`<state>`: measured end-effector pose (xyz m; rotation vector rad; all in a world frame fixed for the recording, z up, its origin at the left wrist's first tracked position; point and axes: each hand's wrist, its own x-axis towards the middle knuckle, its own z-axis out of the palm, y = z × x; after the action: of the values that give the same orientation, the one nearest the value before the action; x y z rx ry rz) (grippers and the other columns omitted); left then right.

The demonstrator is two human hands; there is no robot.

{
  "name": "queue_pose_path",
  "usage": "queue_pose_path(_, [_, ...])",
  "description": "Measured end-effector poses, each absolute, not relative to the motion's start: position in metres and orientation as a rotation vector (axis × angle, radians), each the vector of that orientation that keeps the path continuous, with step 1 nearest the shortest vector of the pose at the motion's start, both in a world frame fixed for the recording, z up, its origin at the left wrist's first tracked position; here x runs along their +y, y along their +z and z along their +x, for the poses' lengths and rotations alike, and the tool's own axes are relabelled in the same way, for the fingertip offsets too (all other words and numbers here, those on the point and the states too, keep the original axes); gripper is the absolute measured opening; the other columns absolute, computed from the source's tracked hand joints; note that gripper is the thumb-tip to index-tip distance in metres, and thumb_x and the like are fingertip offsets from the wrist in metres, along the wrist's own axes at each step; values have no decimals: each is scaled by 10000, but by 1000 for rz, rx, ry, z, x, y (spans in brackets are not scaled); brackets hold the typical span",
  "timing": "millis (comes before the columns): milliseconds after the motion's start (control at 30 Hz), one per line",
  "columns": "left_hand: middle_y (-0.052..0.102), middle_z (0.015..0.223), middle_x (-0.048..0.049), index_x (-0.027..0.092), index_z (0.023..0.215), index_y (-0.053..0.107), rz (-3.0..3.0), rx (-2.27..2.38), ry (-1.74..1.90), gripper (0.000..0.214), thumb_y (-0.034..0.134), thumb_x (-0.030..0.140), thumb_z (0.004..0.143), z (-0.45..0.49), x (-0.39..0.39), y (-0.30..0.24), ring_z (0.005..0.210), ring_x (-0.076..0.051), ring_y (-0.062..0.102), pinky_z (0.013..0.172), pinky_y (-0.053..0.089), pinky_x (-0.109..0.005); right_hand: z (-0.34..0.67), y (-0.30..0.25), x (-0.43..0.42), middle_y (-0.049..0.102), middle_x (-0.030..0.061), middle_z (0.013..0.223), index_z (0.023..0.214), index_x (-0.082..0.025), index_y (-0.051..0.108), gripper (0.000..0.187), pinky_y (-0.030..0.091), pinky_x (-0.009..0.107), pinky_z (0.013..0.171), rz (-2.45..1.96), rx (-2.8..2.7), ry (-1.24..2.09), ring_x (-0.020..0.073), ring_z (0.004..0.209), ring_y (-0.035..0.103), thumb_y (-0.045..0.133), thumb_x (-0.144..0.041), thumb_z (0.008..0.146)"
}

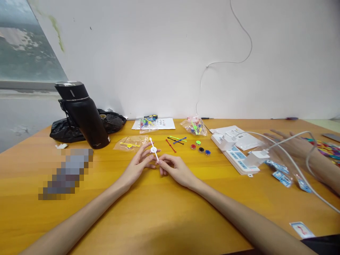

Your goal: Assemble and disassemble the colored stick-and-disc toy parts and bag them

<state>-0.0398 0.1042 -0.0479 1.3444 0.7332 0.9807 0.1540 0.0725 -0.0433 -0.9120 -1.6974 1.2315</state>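
A white plastic spinner arrow (153, 150) with a round hub is held up over the wooden table. My right hand (174, 170) pinches its lower end between thumb and fingers. Around the hub and upper part curl the fingers of my left hand (136, 164), closed on the arrow from the other side. Just beyond lies a clear bag with a yellow spinner arrow (129, 145). Loose arrows lie to the right: a red one (171, 145) and a crossed group in green, black and blue (178, 140). Small round discs sit beside them, green (198, 142), red (193, 146), black (201, 149) and blue (207, 152).
A black bottle (89, 117) stands back left before a black plastic bag (114, 120). Bagged pieces (196, 126) and white paper (166, 123) lie near the wall. At right are a power strip (236, 156), looping cables, blue packets (281, 178) and another person's arm (310, 159).
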Motion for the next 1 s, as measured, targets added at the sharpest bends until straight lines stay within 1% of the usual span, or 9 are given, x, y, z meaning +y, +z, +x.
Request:
queue_pose_path(100, [594,1359,-79,250,1285,592,1385,752,1004,390,646,430,943,-40,105,-49,1120,-224,632,834,591,-296,155,-44,73,631,-2,696,906,-177,588,327,453,241,645,-905,-1679,1264,119,626,552,529,-480,1013])
queue_pose_path(167, [614,1268,-68,231,1210,631,1389,761,1022,345,661,433,933,-40,107,-52,1061,-209,635,811,596,-289,155,-45,73,636,-3,690,907,-182,574,323,453,242,645,-911,-1680,1261,120,620,548,512,-478,1022])
queue_pose_path(267, [611,1133,-49,219,1144,635,1384,761,1040,305,670,432,928,-40,108,-55,986,-188,628,783,606,-288,156,-44,72,639,-10,697,969,-193,571,298,455,243,650,-938,-1691,1194,122,623,551,491,-472,1034])
queue_pose_path(333, [594,1085,-38,211,1094,635,1392,770,1047,281,672,433,926,-39,108,-56,948,-174,621,768,609,-284,156,-44,71,639,-13,707,997,-201,567,285,454,244,648,-961,-1697,1143,124,630,561,492,-473,1034])
queue_pose_path(600, [595,1027,-2,213,1025,598,1440,808,1064,269,691,437,907,-40,108,-59,811,-131,639,748,583,-275,157,-43,69,641,-9,707,936,-202,588,318,450,242,632,-1064,-1758,1034,130,635,589,523,-504,1013])
queue_pose_path(700, [601,947,19,222,1023,556,1461,842,1062,291,710,431,890,-39,107,-60,751,-122,633,742,558,-269,157,-43,69,642,-5,702,913,-195,599,336,454,241,631,-1048,-1753,1048,129,632,587,522,-507,1012])
queue_pose_path(833, [615,910,0,230,1050,527,1528,881,1036,319,703,441,887,-39,104,-58,854,-176,636,800,555,-311,158,-45,74,635,-7,668,860,-187,589,348,453,237,622,-990,-1631,1148,119,602,566,540,-502,999])
queue_pose_path(933, [631,1012,-45,233,1148,542,1807,964,1034,321,670,406,909,-43,105,-54,932,-212,625,886,531,-374,162,-46,84,626,-13,631,846,-183,593,346,433,235,595,-971,-1482,1205,113,560,540,569,-506,970])
queue_pose_path(1000, [613,1156,-78,248,1240,539,2125,1061,1057,361,654,349,913,-50,110,-50,1067,-256,585,991,476,-439,167,-46,90,617,-19,613,843,-184,594,343,421,236,581,-977,-1388,1192,111,542,526,587,-511,945])
